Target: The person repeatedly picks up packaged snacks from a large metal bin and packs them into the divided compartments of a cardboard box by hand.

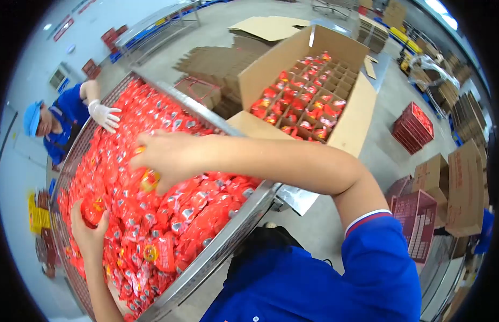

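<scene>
Red wrapped packets (pixel 193 206) with small round markings fill a large metal-rimmed tray (pixel 228 222). My left hand (pixel 91 228) is at the tray's left side, its fingers curled around a red packet (pixel 92 210). Over the middle of the pile is my right hand (pixel 166 158), somewhat blurred, fingers bent down among the packets; a red and yellow packet (pixel 150 180) shows by its fingertips, and whether it is gripped is unclear. Beyond my right forearm stands an open cardboard box (pixel 357 115) with dividers, many of its cells holding red packets.
Across the tray, a co-worker (pixel 64 121) in a blue cap reaches a gloved hand (pixel 104 115) over the packets. Red crates (pixel 413 129), a pink crate (pixel 416 217) and cardboard boxes (pixel 464 188) stand at right. Flat cardboard (pixel 268 28) lies behind the divided box.
</scene>
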### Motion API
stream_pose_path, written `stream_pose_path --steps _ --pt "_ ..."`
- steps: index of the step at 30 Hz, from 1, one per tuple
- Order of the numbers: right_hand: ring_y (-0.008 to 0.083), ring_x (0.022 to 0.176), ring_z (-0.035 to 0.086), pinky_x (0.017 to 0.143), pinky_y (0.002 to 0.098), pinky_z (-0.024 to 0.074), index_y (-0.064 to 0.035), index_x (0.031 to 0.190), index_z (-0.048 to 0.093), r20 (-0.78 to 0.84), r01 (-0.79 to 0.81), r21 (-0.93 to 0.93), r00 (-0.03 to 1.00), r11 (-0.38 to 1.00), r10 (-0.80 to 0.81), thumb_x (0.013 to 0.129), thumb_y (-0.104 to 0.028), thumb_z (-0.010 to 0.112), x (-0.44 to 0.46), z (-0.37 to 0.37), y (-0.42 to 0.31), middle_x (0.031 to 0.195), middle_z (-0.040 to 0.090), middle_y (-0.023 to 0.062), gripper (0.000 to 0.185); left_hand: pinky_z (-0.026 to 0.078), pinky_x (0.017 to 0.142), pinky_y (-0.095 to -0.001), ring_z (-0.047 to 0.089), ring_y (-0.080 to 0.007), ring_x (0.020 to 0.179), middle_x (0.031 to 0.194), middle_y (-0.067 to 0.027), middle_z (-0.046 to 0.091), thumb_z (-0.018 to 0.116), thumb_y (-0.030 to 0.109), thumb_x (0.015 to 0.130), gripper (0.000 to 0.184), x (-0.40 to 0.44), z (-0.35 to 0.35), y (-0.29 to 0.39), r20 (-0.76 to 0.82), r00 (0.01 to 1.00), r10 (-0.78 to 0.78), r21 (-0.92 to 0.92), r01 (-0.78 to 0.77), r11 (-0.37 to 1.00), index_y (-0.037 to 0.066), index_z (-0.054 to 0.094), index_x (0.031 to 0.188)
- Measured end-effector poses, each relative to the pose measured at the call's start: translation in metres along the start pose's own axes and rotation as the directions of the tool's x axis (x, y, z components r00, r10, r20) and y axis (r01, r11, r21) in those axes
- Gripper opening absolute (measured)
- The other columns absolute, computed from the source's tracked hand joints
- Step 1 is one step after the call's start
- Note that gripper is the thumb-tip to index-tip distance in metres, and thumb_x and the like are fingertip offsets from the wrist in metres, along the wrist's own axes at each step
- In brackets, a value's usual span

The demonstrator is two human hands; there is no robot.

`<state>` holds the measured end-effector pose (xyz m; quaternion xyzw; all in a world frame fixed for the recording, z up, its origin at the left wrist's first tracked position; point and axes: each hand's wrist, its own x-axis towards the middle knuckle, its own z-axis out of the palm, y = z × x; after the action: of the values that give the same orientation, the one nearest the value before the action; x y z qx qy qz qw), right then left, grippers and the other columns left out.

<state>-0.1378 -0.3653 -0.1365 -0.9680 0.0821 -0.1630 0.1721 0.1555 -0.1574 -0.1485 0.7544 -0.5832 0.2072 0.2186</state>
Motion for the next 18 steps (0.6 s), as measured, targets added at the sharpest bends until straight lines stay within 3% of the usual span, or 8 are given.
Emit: stream_pose_path --steps 3,5,8,10,11,12,14,18 --pt "0.0429 0.112 0.055 0.093 0.0503 0.0515 -0.0173 0.118 0.065 -0.286 0.132 -0.025 0.949 0.991 -0.134 0.071 -0.027 0.083 -0.032 -0.028 -0.02 0.127 0.05 0.0193 0.051 0.045 0.104 -0.0399 0.059 -0.0336 0.119 0.127 -0.0193 0.06 0.082 0.013 0.075 0.066 0.041 0.001 0.052 0.03 0.991 0.13 -0.125 -0.125 0.984 -0.003 0.053 0.132" --pt "0.0428 0.114 0.054 0.093 0.0502 0.0516 -0.0173 0.117 0.065 -0.378 0.045 -0.058 0.923 0.997 -0.064 0.071 -0.024 0.082 -0.062 -0.059 -0.029 0.129 0.05 0.0191 0.049 0.045 0.104 -0.038 0.059 -0.0298 0.118 0.125 -0.0173 0.061 0.078 0.006 0.076 0.062 0.083 0.013 0.084 -0.017 0.954 0.299 -0.276 -0.292 0.916 -0.002 0.052 0.132" --pt "0.0411 0.12 0.053 0.094 0.049 0.0519 -0.0168 0.117 0.065 -0.571 -0.058 -0.291 0.812 0.955 -0.125 0.071 -0.02 0.081 -0.105 -0.092 -0.019 0.132 0.05 0.0195 0.049 0.047 0.1 -0.0375 0.061 -0.0298 0.113 0.122 -0.0166 0.062 0.08 0.011 0.077 0.062 0.128 0.038 0.151 -0.05 0.943 0.33 -0.532 -0.305 0.79 -0.001 0.053 0.131" --pt "0.0389 0.123 0.053 0.1 0.0444 0.0491 -0.0184 0.123 0.064 -0.593 -0.19 -0.369 0.802 0.91 -0.073 0.069 -0.022 0.083 -0.144 -0.116 0.0 0.135 0.051 0.0213 0.057 0.049 0.095 -0.0374 0.063 -0.0298 0.108 0.118 -0.0165 0.062 0.081 0.02 0.078 0.062 0.14 0.042 0.211 -0.111 0.92 0.376 -0.399 -0.387 0.831 0.001 0.055 0.13" --pt "0.0395 0.124 0.052 0.104 0.044 0.0467 -0.0179 0.126 0.062 -0.606 -0.23 -0.408 0.792 0.884 -0.073 0.07 -0.023 0.085 -0.164 -0.126 0.012 0.136 0.051 0.0212 0.061 0.049 0.094 -0.038 0.063 -0.0305 0.106 0.117 -0.0173 0.062 0.082 0.026 0.077 0.063 0.146 0.048 0.237 -0.087 0.914 0.397 -0.484 -0.387 0.785 0.002 0.055 0.129" --pt "0.0395 0.125 0.051 0.105 0.0442 0.046 -0.0161 0.128 0.061 -0.612 -0.3 -0.324 0.79 0.897 0.043 0.071 -0.025 0.085 -0.187 -0.127 0.025 0.137 0.05 0.0209 0.063 0.049 0.092 -0.0385 0.063 -0.0313 0.105 0.116 -0.0182 0.062 0.082 0.032 0.076 0.064 0.151 0.054 0.26 -0.074 0.902 0.426 -0.56 -0.391 0.73 0.003 0.056 0.128" --pt "0.0393 0.128 0.048 0.106 0.044 0.0447 -0.0126 0.131 0.059 -0.58 -0.43 -0.215 0.779 0.877 0.24 0.073 -0.028 0.086 -0.23 -0.134 0.055 0.14 0.047 0.0205 0.066 0.05 0.092 -0.0409 0.063 -0.0356 0.103 0.115 -0.0192 0.062 0.082 0.038 0.075 0.065 0.159 0.061 0.309 -0.12 0.813 0.57 -0.498 -0.546 0.674 0.003 0.058 0.124" --pt "0.0372 0.132 0.045 0.109 0.041 0.0419 -0.0098 0.135 0.056 -0.508 -0.586 -0.03 0.707 0.81 0.492 0.072 -0.035 0.088 -0.319 -0.129 0.15 0.141 0.042 0.0206 0.075 0.051 0.09 -0.045 0.061 -0.0398 0.104 0.111 -0.0216 0.06 0.081 0.041 0.073 0.066 0.163 0.057 0.427 0.115 0.666 0.737 -0.444 -0.629 0.638 0.002 0.057 0.119"
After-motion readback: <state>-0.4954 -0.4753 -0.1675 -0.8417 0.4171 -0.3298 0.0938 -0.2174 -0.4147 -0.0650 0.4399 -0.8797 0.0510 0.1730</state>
